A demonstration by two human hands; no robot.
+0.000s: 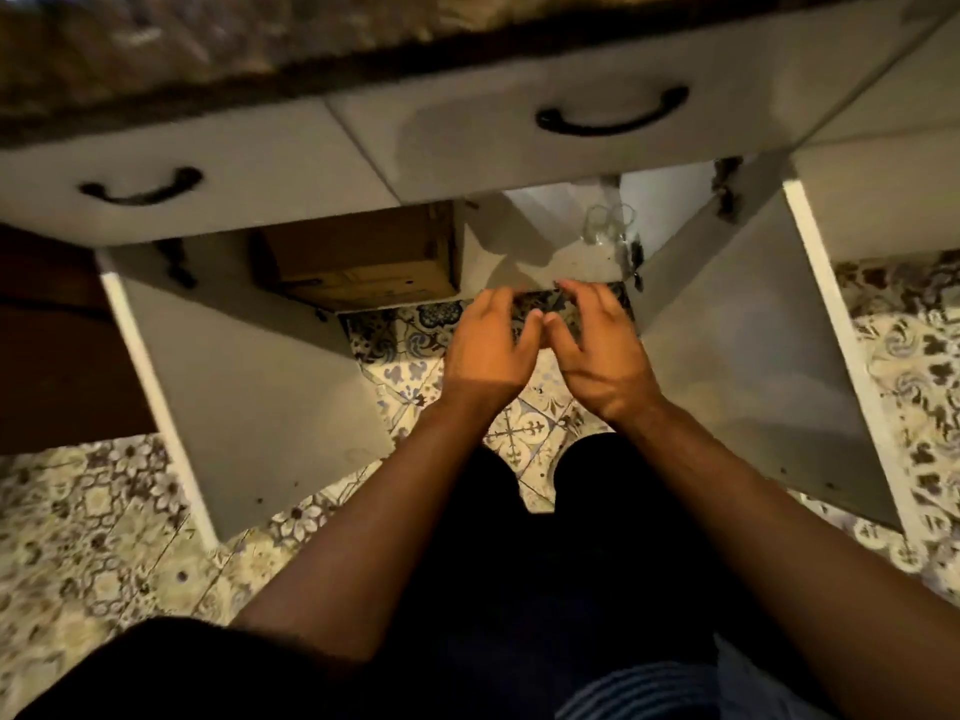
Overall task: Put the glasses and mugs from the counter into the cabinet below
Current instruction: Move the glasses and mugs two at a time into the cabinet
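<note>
Both hands meet just in front of the open cabinet (571,262), low over the patterned floor (104,511). The left hand (488,350) and the right hand (597,350) curl toward each other with thumbs touching, and something dark and see-through, probably a glass (545,309), sits between the fingers; blur makes it hard to be sure, so each grip reads as closed around that thing rather than empty. Two hands on one piece likely serve to steady it while it goes in under the drawers. Inside, on the cabinet floor to the right, clear glasses (610,226) already stand upright toward the back, well apart from the hands. A cardboard box (358,262) fills the left part of the cabinet, so free room lies on the right side. The two doors, left door (249,387) and right door (753,356), swing wide and flank the arms. The surface (156,70) overhangs above, with a drawer handle (613,114) beneath it; nothing blocks the way in.
</note>
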